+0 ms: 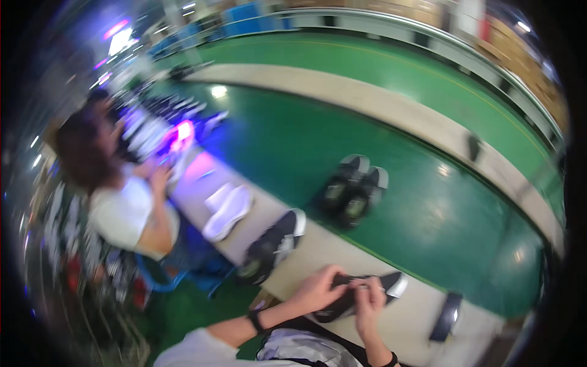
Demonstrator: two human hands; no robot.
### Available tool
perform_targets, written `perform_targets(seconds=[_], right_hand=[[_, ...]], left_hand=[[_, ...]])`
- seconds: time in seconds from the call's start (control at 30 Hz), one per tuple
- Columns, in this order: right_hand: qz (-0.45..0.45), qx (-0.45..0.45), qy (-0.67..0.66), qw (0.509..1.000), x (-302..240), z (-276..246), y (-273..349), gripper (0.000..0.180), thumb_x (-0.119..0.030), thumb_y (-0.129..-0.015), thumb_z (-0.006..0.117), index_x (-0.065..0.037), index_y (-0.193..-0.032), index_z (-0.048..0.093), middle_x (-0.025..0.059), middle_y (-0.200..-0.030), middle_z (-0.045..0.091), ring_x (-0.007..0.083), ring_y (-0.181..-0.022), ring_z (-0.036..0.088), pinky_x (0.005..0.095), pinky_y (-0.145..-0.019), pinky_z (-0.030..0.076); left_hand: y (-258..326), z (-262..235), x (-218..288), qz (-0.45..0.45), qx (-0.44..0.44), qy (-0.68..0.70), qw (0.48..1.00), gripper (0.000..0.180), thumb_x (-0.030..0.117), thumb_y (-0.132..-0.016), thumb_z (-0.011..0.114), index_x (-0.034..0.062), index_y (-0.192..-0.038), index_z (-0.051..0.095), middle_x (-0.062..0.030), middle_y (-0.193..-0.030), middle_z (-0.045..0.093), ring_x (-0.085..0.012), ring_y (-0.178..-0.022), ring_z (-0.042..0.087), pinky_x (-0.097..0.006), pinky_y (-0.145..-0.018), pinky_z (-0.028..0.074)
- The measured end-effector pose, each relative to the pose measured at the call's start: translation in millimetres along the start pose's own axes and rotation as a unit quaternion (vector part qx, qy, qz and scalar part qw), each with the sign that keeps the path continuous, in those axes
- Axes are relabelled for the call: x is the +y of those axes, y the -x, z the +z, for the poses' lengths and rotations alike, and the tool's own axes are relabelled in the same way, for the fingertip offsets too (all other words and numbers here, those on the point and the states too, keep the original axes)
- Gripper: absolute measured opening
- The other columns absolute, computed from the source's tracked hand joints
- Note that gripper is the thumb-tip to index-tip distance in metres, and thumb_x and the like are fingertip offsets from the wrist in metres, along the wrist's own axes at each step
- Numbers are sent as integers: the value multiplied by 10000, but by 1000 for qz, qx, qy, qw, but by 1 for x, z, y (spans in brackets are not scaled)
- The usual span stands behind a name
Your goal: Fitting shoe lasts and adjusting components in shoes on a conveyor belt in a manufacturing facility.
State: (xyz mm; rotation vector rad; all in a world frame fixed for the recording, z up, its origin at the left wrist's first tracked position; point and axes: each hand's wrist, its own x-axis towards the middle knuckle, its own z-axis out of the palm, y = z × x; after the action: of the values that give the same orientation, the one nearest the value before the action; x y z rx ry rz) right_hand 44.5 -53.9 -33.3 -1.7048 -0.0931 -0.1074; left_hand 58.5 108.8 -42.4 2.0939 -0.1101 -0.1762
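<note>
At far left a seated co-worker [125,205] faces the pale bench edge [318,244]; white soles [227,210] and a dark shoe [273,243] rest there. Near you, your left hand [317,289] and right hand [370,304] clamp fingers on a black shoe [361,295]. Beyond, a shoe pair [353,188] sits on the green belt [428,202].

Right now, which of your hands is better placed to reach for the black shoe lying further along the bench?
Probably the left hand. Both hands hold the dark shoe in front, but the black shoe lies on the left side of the bench; the right hand would have to cross over.
</note>
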Motion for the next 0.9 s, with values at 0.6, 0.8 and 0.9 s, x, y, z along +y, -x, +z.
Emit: perform_targets(seconds=[0.6, 0.8, 0.9], right_hand=[[-159, -303, 258, 903, 28, -69, 72, 520, -184, -911, 679, -12, -1374, 516, 261, -1457, 430, 412, -1345, 414, 490, -1111, 328], [37, -79, 198, 976, -2, -55, 74, 602, -126, -897, 690, -10, -1438, 453, 223, -1452, 452, 325, -1301, 474, 404, -1055, 397], [64, -27, 97, 993, 5, -30, 69, 603, -151, -797, 759, -78, -1361, 559, 204, -1516, 384, 361, -1354, 451, 492, -1089, 382]], left_hand=[[-3, 29, -22, -34, 42, 40, 998, 276, 305, -909, 637, 109, -1103, 631, -128, -934, 717, -310, -806, 704, -401, -691, 546], [50, 6, 19, 173, 63, -25, 983, 370, 156, -863, 682, 92, -1220, 606, -129, -1129, 674, -333, -938, 687, -417, -801, 560], [47, -60, -1, 210, 187, -183, 942, 405, 156, -821, 704, 52, -1204, 627, -186, -1245, 597, -395, -1187, 557, -512, -1036, 417]])
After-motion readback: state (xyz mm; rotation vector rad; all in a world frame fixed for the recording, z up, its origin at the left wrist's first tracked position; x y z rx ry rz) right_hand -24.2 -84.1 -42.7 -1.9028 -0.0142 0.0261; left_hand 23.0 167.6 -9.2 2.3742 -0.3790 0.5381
